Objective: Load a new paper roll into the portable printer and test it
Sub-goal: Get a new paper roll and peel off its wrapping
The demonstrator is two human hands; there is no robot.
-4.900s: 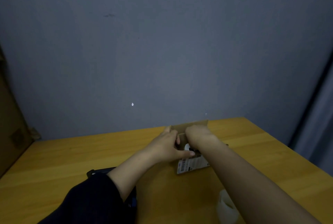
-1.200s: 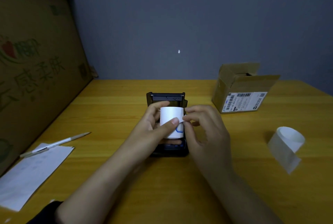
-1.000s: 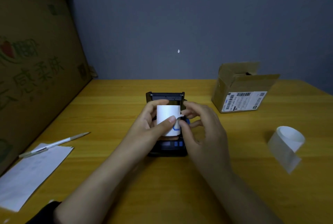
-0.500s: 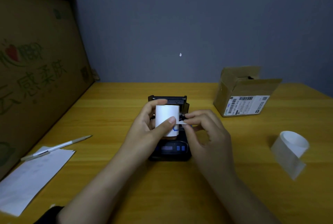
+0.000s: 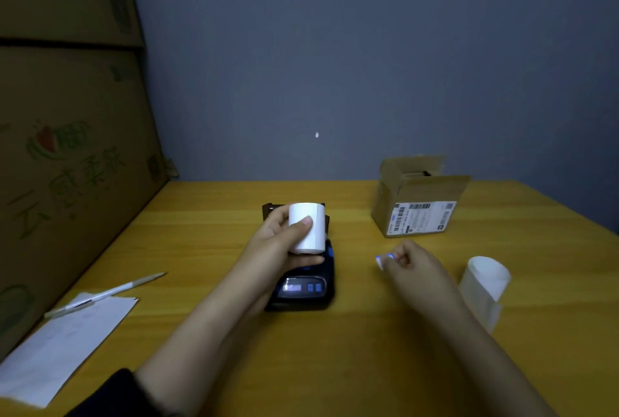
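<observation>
A wooden surface [image 5: 368, 349] carries an open cardboard box [image 5: 418, 205], contents hidden. The left hand [image 5: 284, 245] grips the paper roll [image 5: 310, 225] above the printer [image 5: 303, 286]; the right hand [image 5: 410, 264] pinches a small sticker [image 5: 382, 260].

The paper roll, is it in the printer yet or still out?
Out. The left hand holds the paper roll above the printer.

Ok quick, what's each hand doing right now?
Left hand: closed around the white paper roll, held above the printer.
Right hand: fingers pinching a small sticker with blue on it.
</observation>
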